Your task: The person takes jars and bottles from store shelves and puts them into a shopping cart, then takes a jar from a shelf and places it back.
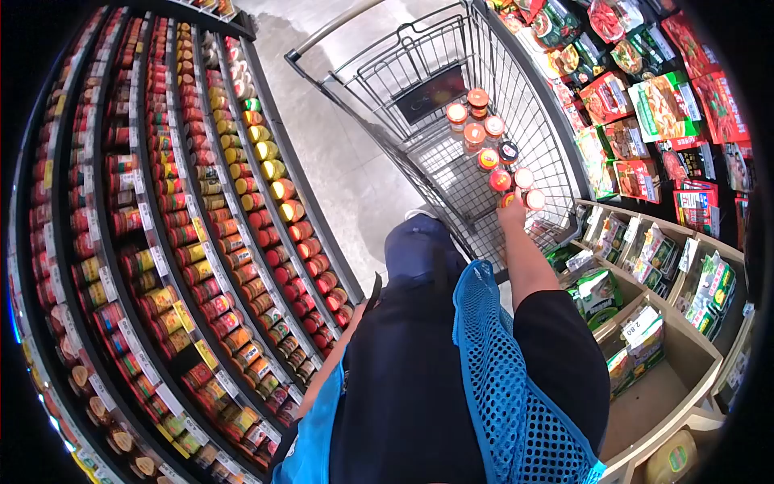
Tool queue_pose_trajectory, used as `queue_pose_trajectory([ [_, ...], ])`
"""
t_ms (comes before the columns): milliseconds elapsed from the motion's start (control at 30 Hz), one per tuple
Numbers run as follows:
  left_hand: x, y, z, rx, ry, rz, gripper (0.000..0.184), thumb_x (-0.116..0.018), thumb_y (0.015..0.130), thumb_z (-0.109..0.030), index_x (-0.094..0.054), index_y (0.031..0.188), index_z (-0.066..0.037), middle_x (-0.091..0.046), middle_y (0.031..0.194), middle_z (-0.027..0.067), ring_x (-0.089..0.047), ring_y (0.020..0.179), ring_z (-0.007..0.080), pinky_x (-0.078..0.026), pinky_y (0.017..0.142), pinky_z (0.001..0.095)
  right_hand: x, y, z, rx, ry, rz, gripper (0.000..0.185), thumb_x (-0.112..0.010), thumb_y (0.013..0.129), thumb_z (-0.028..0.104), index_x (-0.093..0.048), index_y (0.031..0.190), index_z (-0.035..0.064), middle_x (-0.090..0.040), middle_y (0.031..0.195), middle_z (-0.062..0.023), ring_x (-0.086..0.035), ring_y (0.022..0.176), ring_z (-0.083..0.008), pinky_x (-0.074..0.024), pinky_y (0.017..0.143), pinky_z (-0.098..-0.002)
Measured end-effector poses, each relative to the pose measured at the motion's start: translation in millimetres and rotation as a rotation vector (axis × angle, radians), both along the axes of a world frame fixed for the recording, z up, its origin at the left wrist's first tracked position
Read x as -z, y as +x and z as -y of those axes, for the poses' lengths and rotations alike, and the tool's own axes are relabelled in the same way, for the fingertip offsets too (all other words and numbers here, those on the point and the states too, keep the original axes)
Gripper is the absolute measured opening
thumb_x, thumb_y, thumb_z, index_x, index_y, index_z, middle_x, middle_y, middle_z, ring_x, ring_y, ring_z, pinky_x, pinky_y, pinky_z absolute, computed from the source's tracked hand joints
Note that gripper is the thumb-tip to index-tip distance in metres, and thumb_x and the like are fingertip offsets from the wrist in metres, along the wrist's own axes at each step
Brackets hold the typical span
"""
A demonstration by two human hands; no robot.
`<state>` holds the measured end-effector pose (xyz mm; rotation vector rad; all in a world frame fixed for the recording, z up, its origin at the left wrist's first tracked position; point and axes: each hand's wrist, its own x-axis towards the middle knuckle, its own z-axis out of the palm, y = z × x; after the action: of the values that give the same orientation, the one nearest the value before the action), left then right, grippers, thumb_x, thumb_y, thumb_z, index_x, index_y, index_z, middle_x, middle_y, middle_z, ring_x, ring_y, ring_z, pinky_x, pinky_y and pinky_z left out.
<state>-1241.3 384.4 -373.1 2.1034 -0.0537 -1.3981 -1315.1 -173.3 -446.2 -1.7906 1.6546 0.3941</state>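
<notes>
My right hand (511,213) reaches into a metal shopping cart (472,173), its fingers closed round a jar with a red and yellow lid (508,200). Just beyond it, several jars with red, orange, white and dark lids stand in two uneven rows along the cart's right side, among them a red-lidded jar (500,180) and a dark-lidded jar (508,151). At my left side, my left hand (358,311) hangs low beside the shelf of jars; its fingers are mostly hidden, so its grip cannot be made out.
Long shelves (187,194) packed with jars run along the left. Packets (661,105) hang at the upper right, above wooden bins (665,387) holding green packages and a price card. Grey floor (334,145) lies between the shelves and the cart.
</notes>
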Motion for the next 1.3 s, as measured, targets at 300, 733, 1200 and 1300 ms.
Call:
queue_pose_trajectory([
  [300, -6.6, -26.5, -4.6, -0.049, -0.066, 0.059, 0.029, -0.057, 0.096, -0.032, -0.066, 0.103, -0.006, -0.068, 0.091, 0.0139, -0.065, 0.081, 0.0277, -0.051, 0.077, 0.0368, -32.7, -18.7, -44.8, -0.205, 0.03, 0.055, 0.098, -0.071, 0.076, 0.025, -0.012, 0.154, 0.0155, -0.063, 0.113, -0.028, -0.062, 0.105, -0.0447, -0.0502, 0.09, -0.0489],
  [733, 5.0, -119.2, -29.4, -0.586, 0.06, 0.374, 0.032, -0.058, 0.087, -0.033, -0.07, 0.101, -0.006, -0.07, 0.095, 0.017, -0.067, 0.09, 0.0328, -0.053, 0.083, 0.0419, -7.1, 80.1, -18.7, -0.456, -0.501, 0.09, 0.066, -0.054, 0.094, 0.046, -0.024, 0.143, 0.0122, -0.06, 0.117, -0.0301, -0.062, 0.102, -0.0474, -0.052, 0.081, -0.0541],
  [1200, 44.0, -299.3, -52.6, -1.528, 0.224, 0.144, 0.039, -0.053, 0.084, -0.034, -0.071, 0.095, -0.001, -0.068, 0.1, 0.0244, -0.063, 0.102, 0.0403, -0.05, 0.092, 0.0448, -183.3, 276.3, -356.2, -1.542, -0.609, 0.728, 0.06, -0.06, 0.093, 0.027, -0.038, 0.141, -0.0002, -0.046, 0.13, -0.0288, -0.045, 0.123, -0.0429, -0.0404, 0.102, -0.0507],
  [1300, 52.4, -334.3, -42.8, -1.639, 0.234, 0.122, 0.043, -0.051, 0.084, -0.036, -0.07, 0.095, 0.001, -0.067, 0.102, 0.0252, -0.062, 0.103, 0.0423, -0.048, 0.094, 0.0446, -232.5, 237.1, -495.4, -1.876, 0.019, 1.066, 0.044, -0.061, 0.092, 0.014, -0.05, 0.132, 0.001, -0.051, 0.127, -0.0238, -0.053, 0.113, -0.0402, -0.045, 0.097, -0.0462],
])
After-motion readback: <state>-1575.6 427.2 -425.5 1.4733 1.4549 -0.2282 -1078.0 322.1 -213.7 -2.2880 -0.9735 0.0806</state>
